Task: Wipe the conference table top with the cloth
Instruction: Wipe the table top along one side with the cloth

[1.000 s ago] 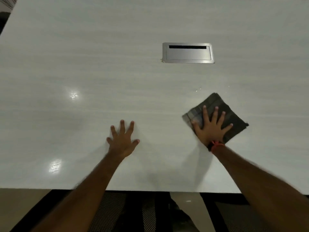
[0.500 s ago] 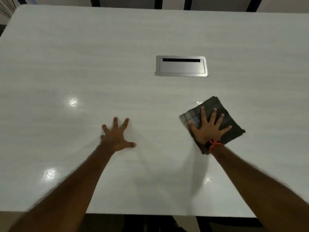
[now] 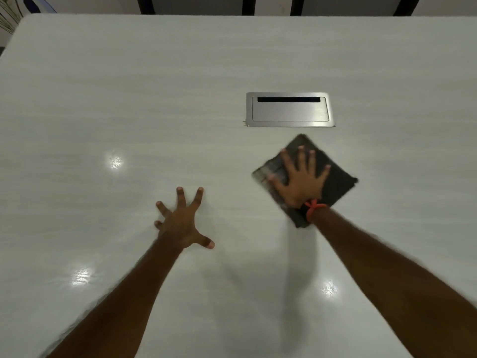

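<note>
While the right hand (image 3: 300, 180) presses flat, fingers spread, on the folded dark cloth (image 3: 338, 182), wiping is under way; the metal cable hatch (image 3: 289, 113) lies just beyond its fingertips. Left hand (image 3: 182, 223) braces, splayed, on the conference table top (image 3: 129, 99). Next stroke should skirt the hatch.

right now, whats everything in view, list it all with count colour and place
table: 1, white with faint grain, fills most of the view
cable box: 1, brushed silver with a dark slot, set flush in the table, right of centre
cloth: 1, dark grey, folded, flat on the table just on the near side of the cable box, not touching it
glints: 3, white light reflections, on the table's near half
bars: 4, black, upright beyond the table's far edge; cannot tell what they belong to
wristband: 1, orange, on the right wrist
left hand: 1, fingers spread, flat on the bare table, left of the cloth
right hand: 1, fingers spread, pressing on the cloth
</note>
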`<state>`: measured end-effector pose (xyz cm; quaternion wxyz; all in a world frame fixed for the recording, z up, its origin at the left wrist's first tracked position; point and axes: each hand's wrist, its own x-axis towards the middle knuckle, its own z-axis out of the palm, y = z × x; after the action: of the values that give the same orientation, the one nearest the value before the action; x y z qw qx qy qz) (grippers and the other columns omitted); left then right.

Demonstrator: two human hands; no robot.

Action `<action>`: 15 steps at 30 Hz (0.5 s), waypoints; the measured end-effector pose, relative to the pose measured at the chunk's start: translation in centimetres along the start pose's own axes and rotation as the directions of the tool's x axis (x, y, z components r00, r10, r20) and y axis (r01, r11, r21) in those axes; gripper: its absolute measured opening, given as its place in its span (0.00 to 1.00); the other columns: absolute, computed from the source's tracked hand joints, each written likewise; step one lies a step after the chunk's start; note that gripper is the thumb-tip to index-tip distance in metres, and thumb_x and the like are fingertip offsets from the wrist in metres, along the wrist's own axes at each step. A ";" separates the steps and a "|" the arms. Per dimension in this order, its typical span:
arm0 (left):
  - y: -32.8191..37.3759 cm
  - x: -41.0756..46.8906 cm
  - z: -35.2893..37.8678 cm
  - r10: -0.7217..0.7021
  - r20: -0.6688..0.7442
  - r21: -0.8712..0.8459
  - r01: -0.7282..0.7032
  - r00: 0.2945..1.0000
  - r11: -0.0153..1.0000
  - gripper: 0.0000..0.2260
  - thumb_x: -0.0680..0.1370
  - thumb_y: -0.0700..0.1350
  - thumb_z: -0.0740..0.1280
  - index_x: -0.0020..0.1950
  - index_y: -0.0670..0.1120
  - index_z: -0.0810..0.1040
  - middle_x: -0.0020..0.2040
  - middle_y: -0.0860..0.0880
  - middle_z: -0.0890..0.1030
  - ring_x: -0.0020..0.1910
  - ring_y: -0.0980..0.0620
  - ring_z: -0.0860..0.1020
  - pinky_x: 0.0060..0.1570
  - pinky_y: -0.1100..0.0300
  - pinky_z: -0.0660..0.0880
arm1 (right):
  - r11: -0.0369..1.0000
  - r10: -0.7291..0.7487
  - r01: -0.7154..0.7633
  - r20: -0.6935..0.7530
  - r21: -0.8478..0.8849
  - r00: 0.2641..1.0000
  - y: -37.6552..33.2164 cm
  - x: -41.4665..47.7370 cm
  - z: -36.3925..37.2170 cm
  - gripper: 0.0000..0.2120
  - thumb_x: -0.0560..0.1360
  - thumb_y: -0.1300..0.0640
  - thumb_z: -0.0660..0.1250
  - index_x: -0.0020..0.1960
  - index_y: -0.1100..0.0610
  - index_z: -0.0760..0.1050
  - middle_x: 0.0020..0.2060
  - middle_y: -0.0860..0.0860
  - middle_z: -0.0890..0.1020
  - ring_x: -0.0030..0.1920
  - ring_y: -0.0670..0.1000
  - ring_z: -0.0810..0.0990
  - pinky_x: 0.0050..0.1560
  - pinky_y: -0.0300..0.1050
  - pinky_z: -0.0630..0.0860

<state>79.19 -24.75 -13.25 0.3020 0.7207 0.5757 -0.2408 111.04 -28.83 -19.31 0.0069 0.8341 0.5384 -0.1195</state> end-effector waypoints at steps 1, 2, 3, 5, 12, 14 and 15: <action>-0.1 0.1 0.1 0.001 -0.005 -0.001 -0.001 1.000 1.000 0.67 0.55 0.66 0.81 0.75 0.68 0.32 0.79 0.51 0.31 0.73 0.24 0.36 0.66 0.23 0.56 | 0.990 0.139 -0.139 -0.003 0.024 0.990 1.0 1.4 -0.7 0.42 0.72 0.21 0.41 0.82 0.38 0.41 0.83 0.55 0.45 0.82 0.63 0.43 0.71 0.81 0.42; -0.1 0.2 0.2 0.003 -0.010 -0.004 -0.003 1.000 1.000 0.67 0.55 0.65 0.81 0.75 0.68 0.32 0.79 0.51 0.31 0.74 0.24 0.36 0.66 0.23 0.56 | 0.969 0.246 -0.246 -0.006 0.040 0.969 1.4 2.6 -1.2 0.44 0.72 0.21 0.37 0.82 0.40 0.40 0.83 0.57 0.44 0.81 0.65 0.43 0.70 0.82 0.43; 0.0 0.2 0.1 0.003 -0.012 -0.008 -0.004 1.000 1.000 0.66 0.55 0.65 0.81 0.75 0.68 0.32 0.79 0.51 0.31 0.73 0.24 0.36 0.66 0.23 0.56 | 0.949 0.312 -0.311 -0.011 0.050 0.950 1.0 3.5 -1.5 0.45 0.71 0.21 0.35 0.82 0.42 0.39 0.82 0.59 0.44 0.81 0.66 0.42 0.70 0.82 0.45; 0.2 0.5 0.1 0.000 -0.009 -0.015 0.000 1.000 1.000 0.66 0.56 0.64 0.81 0.75 0.68 0.33 0.79 0.51 0.31 0.73 0.23 0.36 0.66 0.23 0.55 | 0.948 0.313 -0.313 -0.003 0.056 0.950 -2.2 4.3 -1.3 0.45 0.72 0.22 0.36 0.83 0.44 0.39 0.82 0.61 0.43 0.80 0.68 0.42 0.69 0.83 0.44; 0.3 0.7 -0.1 -0.004 0.005 -0.017 0.004 1.000 1.000 0.64 0.59 0.64 0.80 0.75 0.67 0.33 0.79 0.51 0.31 0.73 0.23 0.36 0.65 0.22 0.56 | 0.944 -0.327 0.330 0.087 -0.021 0.941 -11.3 2.9 0.5 0.40 0.75 0.23 0.46 0.82 0.38 0.44 0.83 0.53 0.44 0.82 0.62 0.42 0.72 0.79 0.39; 0.3 0.6 -0.1 0.004 -0.003 -0.026 -0.004 1.000 1.000 0.63 0.59 0.64 0.80 0.75 0.68 0.33 0.79 0.52 0.31 0.73 0.23 0.36 0.65 0.22 0.56 | 0.976 -0.219 0.219 0.012 0.000 0.976 -7.6 3.6 0.1 0.39 0.75 0.23 0.46 0.82 0.37 0.46 0.83 0.52 0.47 0.82 0.60 0.44 0.73 0.77 0.40; 0.3 0.6 -0.1 0.003 -0.008 -0.031 -0.003 1.000 1.000 0.63 0.59 0.64 0.80 0.75 0.68 0.33 0.79 0.52 0.31 0.73 0.23 0.36 0.65 0.22 0.56 | 0.996 -0.084 0.084 -0.032 0.022 0.996 -5.0 4.1 -0.2 0.39 0.75 0.23 0.46 0.82 0.38 0.47 0.83 0.52 0.49 0.82 0.60 0.46 0.73 0.77 0.41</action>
<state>79.58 -24.36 -13.55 0.3111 0.7179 0.5793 -0.2287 108.13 -23.05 -19.34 -0.0164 0.8125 0.5717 -0.1130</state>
